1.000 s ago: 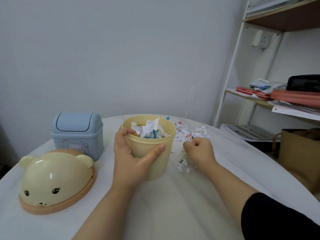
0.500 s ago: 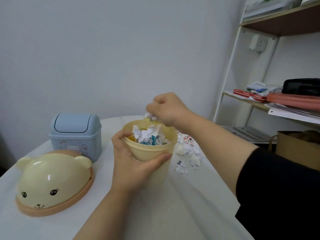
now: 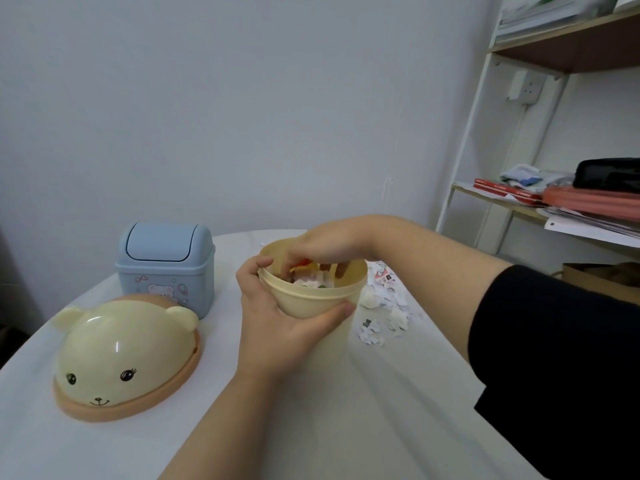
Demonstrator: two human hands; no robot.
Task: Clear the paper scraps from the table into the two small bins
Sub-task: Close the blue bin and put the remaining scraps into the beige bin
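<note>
Left hand (image 3: 277, 327) curled gripping; right hand (image 3: 322, 245) reaches down, fingers spread.

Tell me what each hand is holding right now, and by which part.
The left hand grips the yellow bin around its upper wall, just under the rim. The right hand reaches into it; any scrap in its fingers is hidden.

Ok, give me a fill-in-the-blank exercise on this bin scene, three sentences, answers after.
1. The left hand grips the ____ bin by its side.
2. The right hand reaches ____ that bin.
3. The bear-face lid lies on the table in front of the ____ bin.

Missing words: yellow; into; blue
</note>
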